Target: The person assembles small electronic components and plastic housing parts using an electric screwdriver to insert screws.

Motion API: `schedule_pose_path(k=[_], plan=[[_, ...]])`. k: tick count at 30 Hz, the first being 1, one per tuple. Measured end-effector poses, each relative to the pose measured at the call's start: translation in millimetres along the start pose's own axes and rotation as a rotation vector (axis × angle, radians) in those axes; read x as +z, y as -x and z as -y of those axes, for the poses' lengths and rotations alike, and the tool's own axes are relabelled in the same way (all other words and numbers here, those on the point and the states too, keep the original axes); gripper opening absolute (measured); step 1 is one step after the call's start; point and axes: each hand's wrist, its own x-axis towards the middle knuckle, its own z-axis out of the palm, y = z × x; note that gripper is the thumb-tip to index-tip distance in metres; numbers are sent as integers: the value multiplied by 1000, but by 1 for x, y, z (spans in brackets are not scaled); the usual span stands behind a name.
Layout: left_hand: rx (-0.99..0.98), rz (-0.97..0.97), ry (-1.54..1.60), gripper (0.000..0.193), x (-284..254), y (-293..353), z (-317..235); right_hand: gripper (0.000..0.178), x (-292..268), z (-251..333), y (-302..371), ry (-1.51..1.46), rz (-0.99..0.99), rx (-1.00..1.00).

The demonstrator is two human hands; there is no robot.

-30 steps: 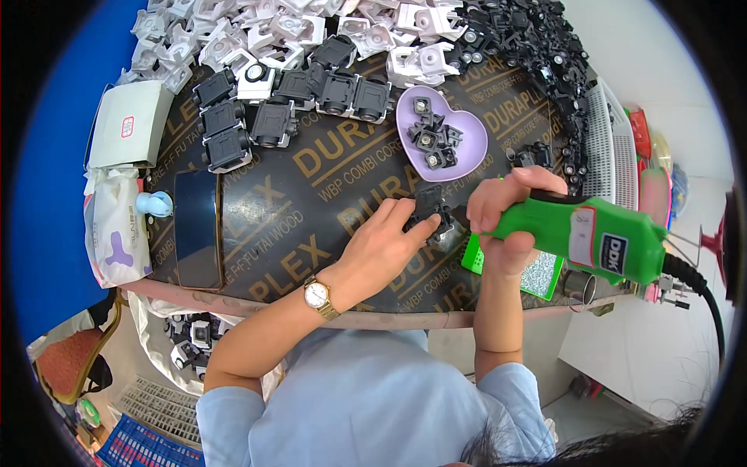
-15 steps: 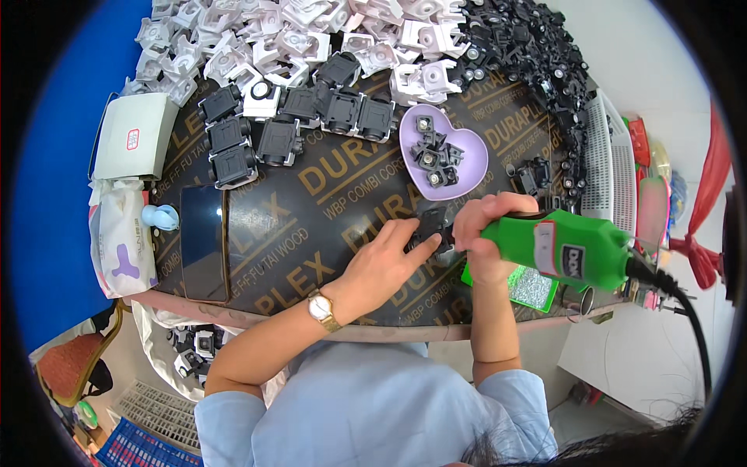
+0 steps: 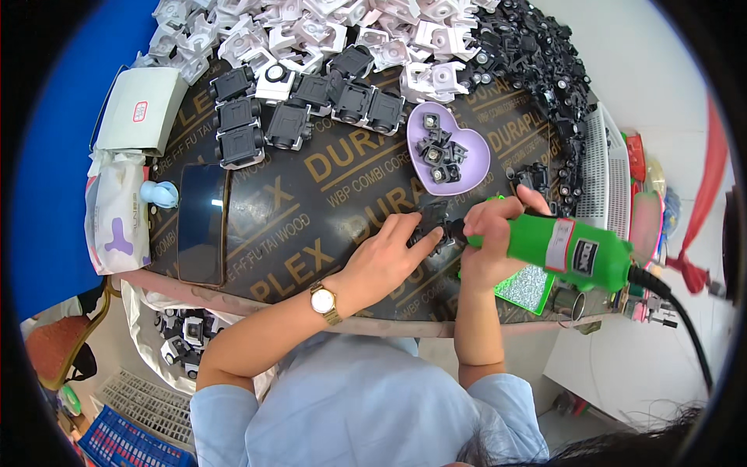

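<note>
My left hand, with a gold watch on its wrist, pins a small black plastic part to the dark table. Its fingers are closed on that part's near edge. My right hand grips a green corded electric screwdriver, lying nearly level and pointing left at the part. Fingers partly hide the tool's tip, so I cannot tell whether it touches. Just beyond stands a purple heart-shaped dish holding several small black pieces. A green tray of small metal screws sits below the screwdriver.
White plastic housings and small black parts are heaped along the far side. Black-and-white assemblies stand in rows. Leftward lie a phone, a wipes packet and a box. The screwdriver's cable hangs at right.
The view has shifted slightly. My right hand and the screwdriver have moved a little toward me and right, and one finger has lifted off the tool. The left hand still holds the part.
</note>
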Motion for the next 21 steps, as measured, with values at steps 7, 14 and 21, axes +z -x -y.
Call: schedule_pose_path(k=[7, 14, 21], plan=[[12, 37, -16, 53, 0, -1, -1, 70, -19, 19, -7, -343, 91, -24], [44, -7, -55, 47, 2, -1, -2, 61, -89, 10, -32, -65, -64, -112], [62, -39, 9, 54, 4, -5, 0, 48, -105, -11, -22, 41, -40, -40]])
